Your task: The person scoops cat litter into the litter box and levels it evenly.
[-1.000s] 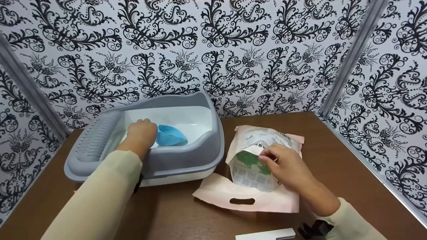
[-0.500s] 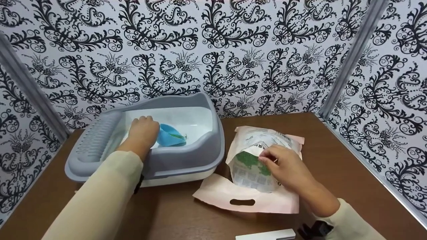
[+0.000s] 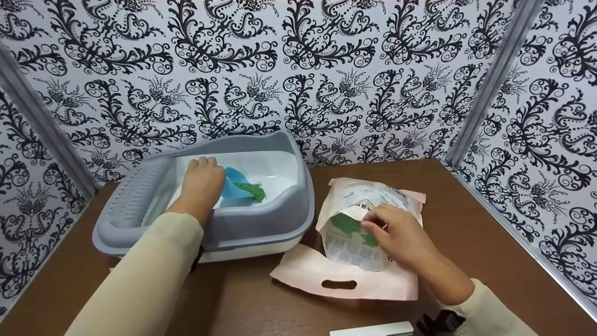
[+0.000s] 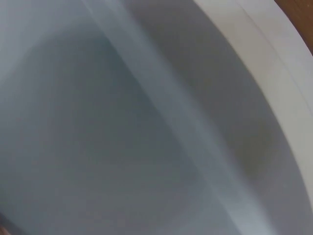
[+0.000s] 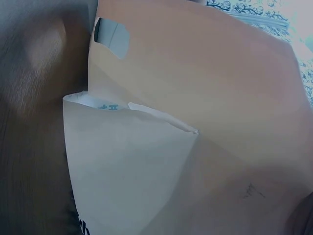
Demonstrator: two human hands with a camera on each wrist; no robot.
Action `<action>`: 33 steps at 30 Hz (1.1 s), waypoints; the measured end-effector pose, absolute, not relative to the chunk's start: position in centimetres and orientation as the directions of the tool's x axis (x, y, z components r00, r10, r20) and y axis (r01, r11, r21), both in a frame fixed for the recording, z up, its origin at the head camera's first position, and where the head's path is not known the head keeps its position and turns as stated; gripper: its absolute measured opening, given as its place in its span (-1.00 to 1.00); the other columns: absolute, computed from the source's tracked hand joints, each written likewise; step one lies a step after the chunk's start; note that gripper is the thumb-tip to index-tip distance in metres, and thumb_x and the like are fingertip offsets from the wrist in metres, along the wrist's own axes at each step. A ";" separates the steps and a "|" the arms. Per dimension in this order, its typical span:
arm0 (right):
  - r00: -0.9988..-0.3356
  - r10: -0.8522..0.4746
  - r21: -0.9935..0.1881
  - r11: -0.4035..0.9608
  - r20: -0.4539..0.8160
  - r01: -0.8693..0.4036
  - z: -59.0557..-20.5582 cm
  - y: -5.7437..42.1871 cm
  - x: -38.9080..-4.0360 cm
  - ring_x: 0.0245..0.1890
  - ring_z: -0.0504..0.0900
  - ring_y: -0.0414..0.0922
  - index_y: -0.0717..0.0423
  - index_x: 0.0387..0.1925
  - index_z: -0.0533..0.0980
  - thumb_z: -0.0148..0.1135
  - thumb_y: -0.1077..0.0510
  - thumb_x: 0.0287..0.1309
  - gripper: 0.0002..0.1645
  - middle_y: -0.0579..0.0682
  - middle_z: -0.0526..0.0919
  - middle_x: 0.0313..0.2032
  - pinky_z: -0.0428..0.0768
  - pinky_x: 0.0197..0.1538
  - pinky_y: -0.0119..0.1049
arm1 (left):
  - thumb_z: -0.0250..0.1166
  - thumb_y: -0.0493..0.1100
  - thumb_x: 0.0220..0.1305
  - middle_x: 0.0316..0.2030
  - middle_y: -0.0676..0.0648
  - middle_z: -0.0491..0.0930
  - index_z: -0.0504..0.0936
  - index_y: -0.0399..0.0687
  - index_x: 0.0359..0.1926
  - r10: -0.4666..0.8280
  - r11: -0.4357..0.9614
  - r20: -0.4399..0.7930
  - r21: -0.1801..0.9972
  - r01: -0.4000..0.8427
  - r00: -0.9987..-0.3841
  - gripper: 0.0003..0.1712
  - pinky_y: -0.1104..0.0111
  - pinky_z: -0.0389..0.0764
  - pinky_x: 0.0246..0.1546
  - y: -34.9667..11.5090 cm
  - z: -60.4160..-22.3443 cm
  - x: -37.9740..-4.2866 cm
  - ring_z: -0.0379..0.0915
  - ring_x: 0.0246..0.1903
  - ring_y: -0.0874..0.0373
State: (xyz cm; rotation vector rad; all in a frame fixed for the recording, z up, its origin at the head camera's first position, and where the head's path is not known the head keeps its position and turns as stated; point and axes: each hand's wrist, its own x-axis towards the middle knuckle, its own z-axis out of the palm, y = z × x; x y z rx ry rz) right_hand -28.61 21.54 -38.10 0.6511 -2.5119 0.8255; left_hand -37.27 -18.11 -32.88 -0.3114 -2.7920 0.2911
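Near the surface's (image 3: 261,305) far left corner, my left fingers (image 3: 203,162) grip a tilted scoop (image 3: 231,190) above green grains (image 3: 254,191) in the box (image 3: 261,221); my right fingers (image 3: 377,213) pinch the bag (image 3: 355,247).

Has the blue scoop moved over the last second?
Yes: against the tray, the scoop has tipped, its upper edge shifting toward the tray's far side, and more green granules now show at its mouth.

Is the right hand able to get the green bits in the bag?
Probably yes: the right hand pinches the edge of the open bag, and the green bits show uncovered right beside it.
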 end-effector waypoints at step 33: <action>-0.805 -0.298 -0.454 0.701 0.514 -0.550 -38.3 21.5 -28.6 -0.45 0.49 -0.33 -0.12 -0.43 0.60 0.37 0.18 0.06 -0.89 -0.31 0.54 -0.46 0.52 -0.35 -0.42 | 0.06 -0.41 0.17 -0.32 -0.27 0.45 0.64 -0.34 -0.36 0.307 0.935 0.464 -0.311 0.171 -0.831 -0.80 0.03 0.38 -0.09 -18.1 -33.2 -37.4 0.40 -0.20 -0.18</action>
